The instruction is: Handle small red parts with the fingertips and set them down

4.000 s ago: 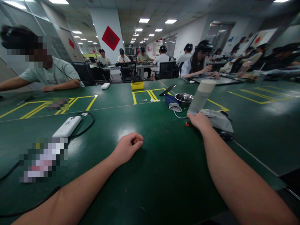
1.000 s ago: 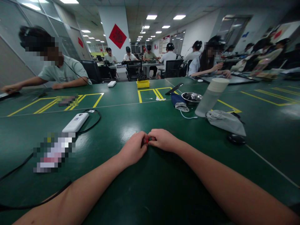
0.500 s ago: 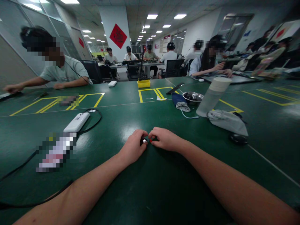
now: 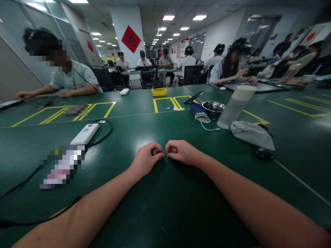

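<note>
Just above the green table, my left hand [image 4: 146, 159] and my right hand [image 4: 184, 152] face each other with a narrow gap between the fingertips. Thumb and fingers of the left hand are closed on a small red piece [image 4: 159, 152], mostly covered by the fingers. The right hand pinches another small red piece [image 4: 168, 152], of which only a bit shows. Both pieces are too small and hidden for me to tell their kind.
On the green table [image 4: 155, 213], a white power bank [image 4: 85, 134] with a black cable lies left. Rightward are a steel bowl [image 4: 213, 107], a tilted bottle [image 4: 236, 106], a grey pouch [image 4: 252, 135] and a black mouse [image 4: 263, 153]. A yellow box [image 4: 159, 92] stands farther back. Other people sit around.
The shiny silvery part seen in my left hand is now out of sight, and red shows at its fingertips. The left fingers have closed in more. My right hand has barely shifted.
</note>
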`<state>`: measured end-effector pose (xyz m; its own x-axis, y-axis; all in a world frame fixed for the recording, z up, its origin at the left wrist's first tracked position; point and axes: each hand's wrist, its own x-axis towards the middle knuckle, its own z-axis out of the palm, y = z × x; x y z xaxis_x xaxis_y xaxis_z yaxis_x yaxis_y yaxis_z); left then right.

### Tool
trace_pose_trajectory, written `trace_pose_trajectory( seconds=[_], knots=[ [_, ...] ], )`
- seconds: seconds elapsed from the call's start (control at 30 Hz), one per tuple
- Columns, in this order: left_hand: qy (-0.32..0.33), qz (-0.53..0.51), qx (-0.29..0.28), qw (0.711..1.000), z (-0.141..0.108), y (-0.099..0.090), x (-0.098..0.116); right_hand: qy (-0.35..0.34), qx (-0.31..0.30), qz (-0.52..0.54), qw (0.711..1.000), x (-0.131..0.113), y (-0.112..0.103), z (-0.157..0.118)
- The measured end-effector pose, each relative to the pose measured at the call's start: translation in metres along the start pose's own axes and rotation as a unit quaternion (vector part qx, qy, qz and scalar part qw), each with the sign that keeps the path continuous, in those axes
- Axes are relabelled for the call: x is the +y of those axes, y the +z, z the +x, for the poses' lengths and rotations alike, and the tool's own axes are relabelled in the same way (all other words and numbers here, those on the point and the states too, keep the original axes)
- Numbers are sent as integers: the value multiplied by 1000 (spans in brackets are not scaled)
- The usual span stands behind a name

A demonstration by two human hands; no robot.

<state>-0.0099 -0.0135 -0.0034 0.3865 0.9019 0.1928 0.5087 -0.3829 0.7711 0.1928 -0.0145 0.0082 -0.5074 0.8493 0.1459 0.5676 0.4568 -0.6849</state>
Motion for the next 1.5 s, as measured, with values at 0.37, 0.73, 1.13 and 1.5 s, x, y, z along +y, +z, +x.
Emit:
trace_pose_trajectory(
  seconds=[0.37,0.73,1.13,1.5],
  knots=[
    [-58,-169,-9,984,2,-5,3,21,17,90,996,4,3,1],
    [-38,-139,-17,989,1,-3,5,34,32,142,989,5,4,2],
    [-17,-109,-44,993,-2,-4,6,-5,37,76,996,-2,2,0],
    [34,-69,-88,993,1,-8,6,-88,45,-81,992,-5,0,1]
  ],
)
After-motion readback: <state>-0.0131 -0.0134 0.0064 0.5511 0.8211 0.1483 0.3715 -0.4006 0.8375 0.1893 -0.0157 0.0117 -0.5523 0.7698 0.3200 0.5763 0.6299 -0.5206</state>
